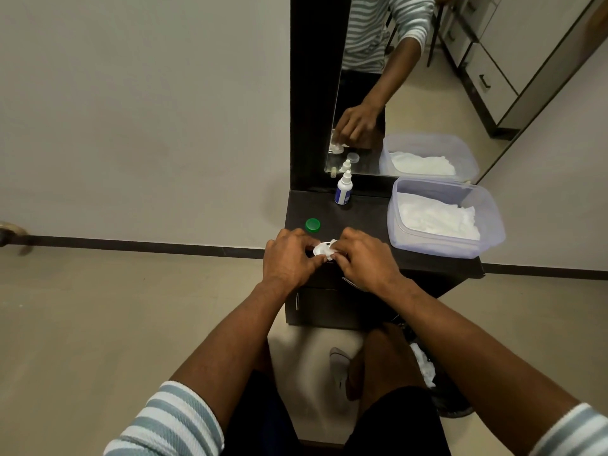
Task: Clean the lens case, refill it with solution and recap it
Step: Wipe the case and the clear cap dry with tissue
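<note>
Holding a small white lens case (319,249) between them, both hands meet over the near edge of a dark dresser top (365,218) in the head view. The left hand (289,258) comes in from the left with its fingers curled, and its thumb and fingertips pinch the left side of the case. The right hand (363,258) comes in from the right, fingers bent, and presses a crumpled bit of white tissue (330,250) against the right side of the case. Only a small part of the case shows in the gap between the two sets of fingertips; the rest is covered by them, so whether it rests on the surface or is lifted off it cannot be told.

Just beyond the left hand, a green cap (312,225) lies flat on the dresser top, close to the knuckles but apart from them. Farther back, near the mirror (411,93), a white dropper bottle (343,192) with a blue label stands upright. To the right sits a clear plastic tub (493,218) with white tissues inside.

Near the bottom of the mirror a clear round cap (353,157) shows in the reflection. Both forearms are bare, with striped sleeves (171,422) pushed up near the elbows.
</note>
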